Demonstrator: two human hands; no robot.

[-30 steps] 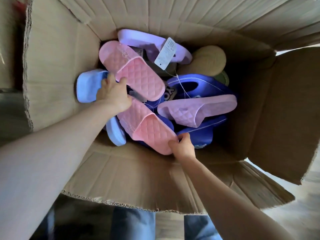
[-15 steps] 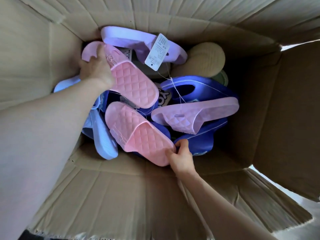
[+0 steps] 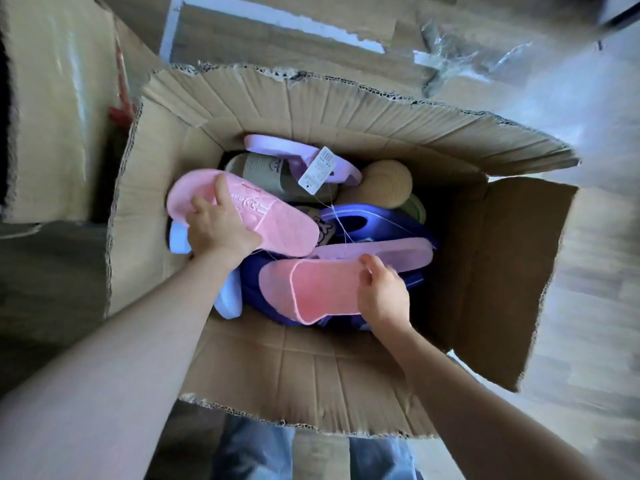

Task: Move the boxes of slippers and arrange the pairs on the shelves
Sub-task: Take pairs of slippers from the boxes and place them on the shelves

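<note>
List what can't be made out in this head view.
All from the head view:
- White paper tag: print too small to read.
- Dark blue rubber slippers: count unclear, buried in the pile.
- Light blue slipper: partly behind the left forearm.
- Brown cardboard box floor: covered by slippers.
- Shelves: outside the frame.

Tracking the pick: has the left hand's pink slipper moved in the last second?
Yes. The left hand has flipped the pink slipper sole-up and drawn it nearer, away from the tagged lilac slipper, which lies still.
</note>
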